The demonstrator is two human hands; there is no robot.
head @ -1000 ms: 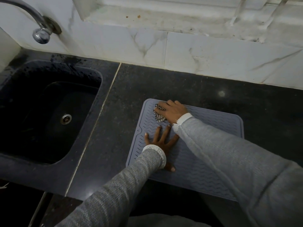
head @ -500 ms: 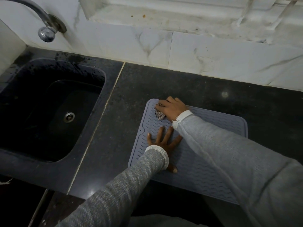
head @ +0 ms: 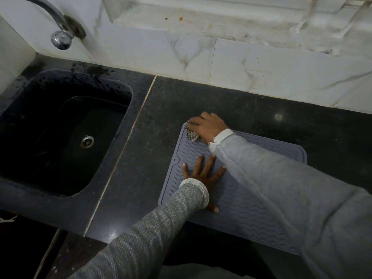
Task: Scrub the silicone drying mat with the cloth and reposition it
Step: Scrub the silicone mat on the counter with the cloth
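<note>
Silicone mat (head: 247, 214): grey, ridged with wavy lines, flat on the black bench (head: 201, 101) just right of the sink; no readable writing on it
Cloth (head: 192, 134): checked black and white, bunched at the mat's far left corner
Right hand (head: 208, 127): grip closed over the cloth, pressing it to the mat; grey sleeve crosses the mat
Left hand (head: 203, 176): no grip, fingers spread straight, palm flat on the mat's left part
Sink (head: 120, 109): black basin, steel drain (head: 87, 141) at its bottom, contents not discernible; chrome tap (head: 60, 35) above on marble tiles
</note>
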